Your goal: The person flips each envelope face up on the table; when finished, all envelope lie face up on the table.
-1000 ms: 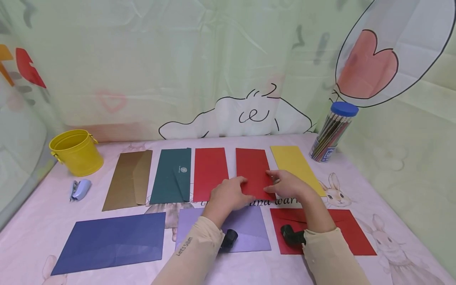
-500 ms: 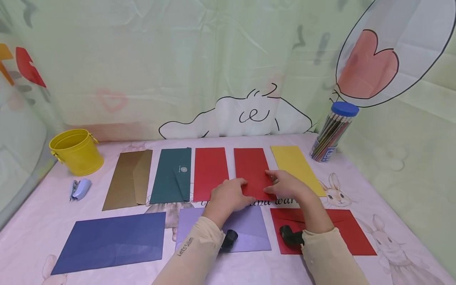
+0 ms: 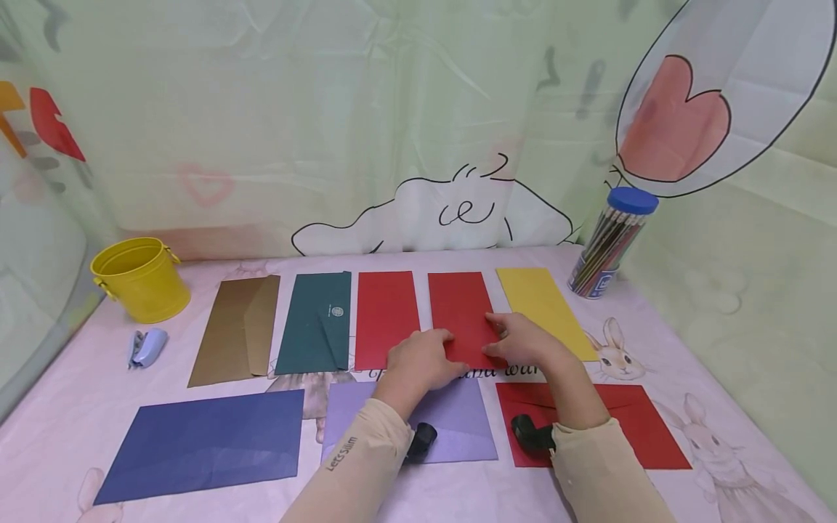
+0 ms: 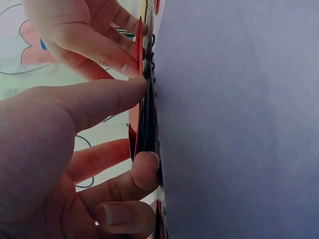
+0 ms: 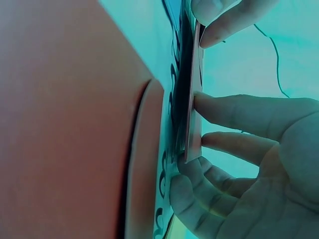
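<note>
Both hands meet at the near short end of the red envelope (image 3: 463,314): the left hand (image 3: 418,361) pinches its near-left corner between thumb and fingers, and the right hand (image 3: 526,341) pinches the near-right corner, that edge lifted slightly off the tabletop (image 3: 78,407). It lies fourth in the far row, between a second red envelope (image 3: 386,316) and the yellow envelope (image 3: 543,305). Its long axis runs straight away from the person, so both hands sit equally near, one on either side of its midline.
</note>
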The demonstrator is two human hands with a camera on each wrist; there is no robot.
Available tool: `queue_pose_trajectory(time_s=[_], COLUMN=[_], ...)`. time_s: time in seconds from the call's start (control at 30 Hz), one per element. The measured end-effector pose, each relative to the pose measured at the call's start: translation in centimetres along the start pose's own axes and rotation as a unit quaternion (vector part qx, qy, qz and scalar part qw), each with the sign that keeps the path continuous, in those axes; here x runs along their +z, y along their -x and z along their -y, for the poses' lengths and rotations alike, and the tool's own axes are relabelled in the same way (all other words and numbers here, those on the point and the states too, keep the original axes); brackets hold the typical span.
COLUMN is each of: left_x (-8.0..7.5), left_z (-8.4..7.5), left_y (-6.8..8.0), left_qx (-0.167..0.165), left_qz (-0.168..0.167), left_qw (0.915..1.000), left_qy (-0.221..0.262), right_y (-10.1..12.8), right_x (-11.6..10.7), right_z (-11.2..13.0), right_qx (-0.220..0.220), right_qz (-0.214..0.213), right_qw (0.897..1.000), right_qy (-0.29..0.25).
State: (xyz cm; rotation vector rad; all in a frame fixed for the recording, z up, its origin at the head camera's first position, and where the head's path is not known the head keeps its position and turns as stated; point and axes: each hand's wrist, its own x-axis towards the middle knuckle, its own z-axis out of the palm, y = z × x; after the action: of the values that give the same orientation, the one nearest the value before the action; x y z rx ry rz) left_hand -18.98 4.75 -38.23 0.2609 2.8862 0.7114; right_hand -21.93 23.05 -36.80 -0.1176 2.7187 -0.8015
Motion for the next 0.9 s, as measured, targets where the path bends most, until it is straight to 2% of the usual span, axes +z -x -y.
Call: queue_pose_trajectory(time_s=[0.9], left_x=[0.08], left_z=[-0.29], left_y=[0.15], left_qx=[-0.001], left_qz=[-0.005], left_qw=[0.9995], left_qy=[-0.032], right_y=[0.26], right_x=[0.33], right_z=[0.49], right_qx=[0.012], right_qz=[-0.015], right_qw=[1.0], right_qy=[0.013])
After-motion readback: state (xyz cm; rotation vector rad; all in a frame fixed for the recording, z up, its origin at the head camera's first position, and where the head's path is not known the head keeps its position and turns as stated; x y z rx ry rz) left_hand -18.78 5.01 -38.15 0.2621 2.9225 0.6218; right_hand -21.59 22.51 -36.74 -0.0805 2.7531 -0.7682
